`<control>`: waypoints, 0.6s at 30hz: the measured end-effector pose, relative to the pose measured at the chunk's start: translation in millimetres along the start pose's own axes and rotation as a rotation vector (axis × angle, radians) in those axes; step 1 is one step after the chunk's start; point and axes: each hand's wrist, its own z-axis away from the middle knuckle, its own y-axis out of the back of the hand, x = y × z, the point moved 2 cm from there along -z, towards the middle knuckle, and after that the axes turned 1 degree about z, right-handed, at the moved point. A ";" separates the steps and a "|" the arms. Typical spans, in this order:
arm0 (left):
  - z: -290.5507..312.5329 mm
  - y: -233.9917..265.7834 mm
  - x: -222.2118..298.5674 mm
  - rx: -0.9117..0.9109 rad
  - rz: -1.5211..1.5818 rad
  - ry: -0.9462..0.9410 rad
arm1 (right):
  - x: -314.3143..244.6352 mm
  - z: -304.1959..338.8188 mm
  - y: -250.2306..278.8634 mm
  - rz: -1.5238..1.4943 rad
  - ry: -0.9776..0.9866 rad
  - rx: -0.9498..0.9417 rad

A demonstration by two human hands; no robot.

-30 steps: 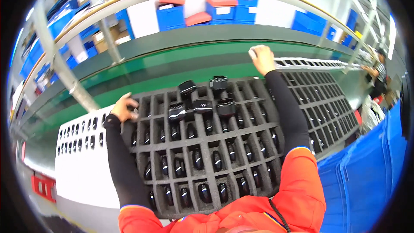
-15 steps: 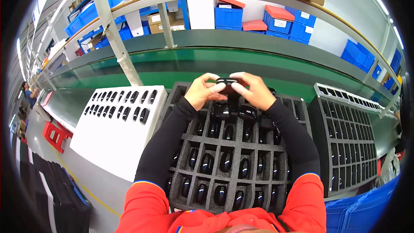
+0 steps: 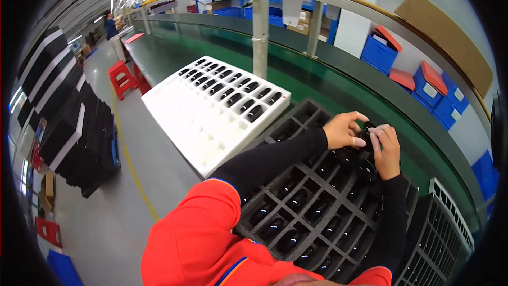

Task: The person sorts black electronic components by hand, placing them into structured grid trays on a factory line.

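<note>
Over the far part of a dark grey foam tray [image 3: 302,223], both my hands are raised together around a small glossy black rounded piece [image 3: 369,128]. My left hand [image 3: 343,130] has its thumb and forefinger closed on the left side of the piece. From the other side, my right hand [image 3: 388,148] pinches it with bent fingertips. Fingers cover much of the piece, so its kind cannot be made out. Similar black rounded pieces lie in the compartments of the foam tray, and a few rest on top just below my hands.
Left of the foam tray, a white tray [image 3: 177,127] holds rows of black pieces in its far half. Another dark tray [image 3: 442,235] stands at right. Behind run a green belt surface [image 3: 312,87] and a metal post [image 3: 260,37]. Stacked black trays [image 3: 79,148] and a red stool [image 3: 123,78] stand left.
The view has swung left, so the trays and my hands appear farther right. Both hands still hold the black piece, which is now turned and more covered by my fingers.
</note>
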 end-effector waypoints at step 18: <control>-11.6 -28.1 -5.6 -0.105 0.021 -0.027 | 61.4 25.6 33.1 -0.386 -0.501 -0.104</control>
